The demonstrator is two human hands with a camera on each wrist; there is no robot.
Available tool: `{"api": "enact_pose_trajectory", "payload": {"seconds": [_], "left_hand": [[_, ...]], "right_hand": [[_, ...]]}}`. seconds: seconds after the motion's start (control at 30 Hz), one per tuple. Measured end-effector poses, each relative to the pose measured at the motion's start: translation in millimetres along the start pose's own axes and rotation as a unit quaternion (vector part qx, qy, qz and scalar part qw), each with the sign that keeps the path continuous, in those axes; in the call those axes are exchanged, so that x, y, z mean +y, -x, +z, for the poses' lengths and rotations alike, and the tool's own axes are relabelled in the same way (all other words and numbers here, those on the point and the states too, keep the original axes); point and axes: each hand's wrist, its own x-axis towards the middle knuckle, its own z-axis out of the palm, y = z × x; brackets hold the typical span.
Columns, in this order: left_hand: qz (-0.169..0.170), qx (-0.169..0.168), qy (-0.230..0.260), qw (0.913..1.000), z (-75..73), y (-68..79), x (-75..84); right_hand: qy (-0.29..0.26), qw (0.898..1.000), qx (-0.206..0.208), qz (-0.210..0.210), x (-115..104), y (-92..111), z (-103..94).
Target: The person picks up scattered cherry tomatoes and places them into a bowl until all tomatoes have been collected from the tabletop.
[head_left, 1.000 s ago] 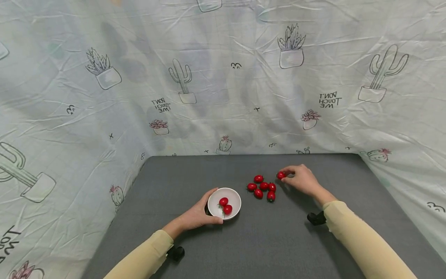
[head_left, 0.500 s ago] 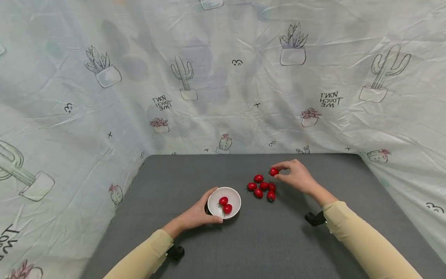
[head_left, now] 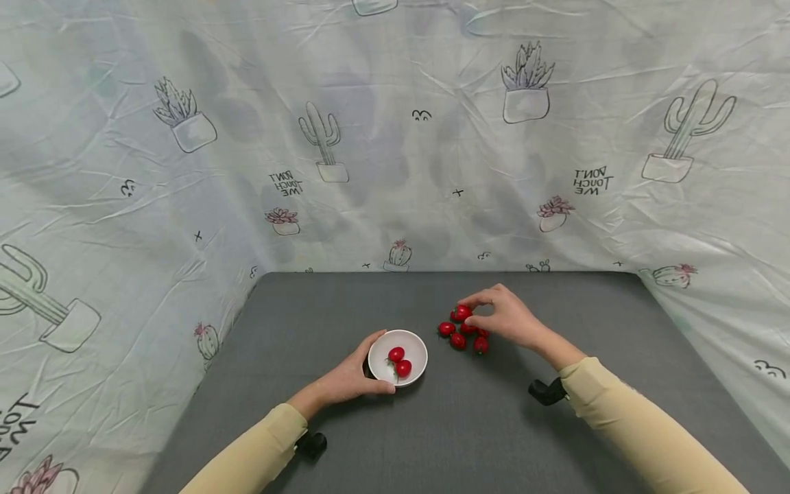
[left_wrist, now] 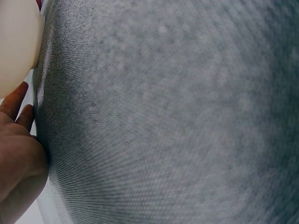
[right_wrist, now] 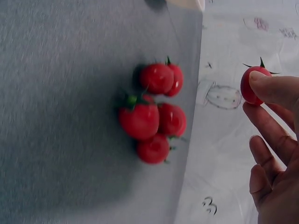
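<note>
My left hand (head_left: 348, 379) holds a small white bowl (head_left: 415, 343) by its left side, thumb at the near rim and fingers round the far side. Two cherry tomatoes (head_left: 402, 369) with green stems lie inside the bowl. In the left wrist view the bowl's pale outer wall (left_wrist: 16, 44) shows beside the fingers. Between thumb and fingertips, my right hand (head_left: 505, 317) pinches another cherry tomato (right_wrist: 254, 85), raised above the table with its green calyx showing. Beneath and beside that hand, several cherry tomatoes (head_left: 457, 342) sit in a loose cluster, partly hidden by it.
Everything rests on a dark grey table (head_left: 333, 302). A pale curtain (head_left: 382, 158) printed with potted cacti hangs behind the table and along its sides. Black straps (head_left: 548, 392) sit at both wrists, below the yellow sleeves.
My right hand has carried its cherry tomato leftward, from the right of the cluster to over it. The left hand and the bowl have stayed in place.
</note>
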Motion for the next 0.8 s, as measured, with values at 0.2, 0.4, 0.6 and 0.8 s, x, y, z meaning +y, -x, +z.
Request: {"api": "enact_pose_trajectory", "payload": {"seconds": [0.2,0.4,0.6,0.8], "left_hand": [[-0.007,-0.005,0.003,1.0,-5.5,-2.0,4.5],[-0.012,-0.009,0.001,0.9999,-8.4,-2.2,7.0],[-0.014,-0.012,0.011,0.9998,-10.3,-2.1,7.7],[-0.018,-0.017,0.013,0.9996,-11.6,-2.1,9.3]], "right_hand": [[-0.017,1.0,-0.023,-0.01,-12.9,-6.3,4.3],[-0.032,0.998,-0.044,-0.019,-20.6,-12.4,10.2],[-0.023,0.997,-0.06,-0.032,-27.5,-20.3,19.5],[-0.018,0.995,-0.095,-0.037,-38.4,-30.8,31.4]]}}
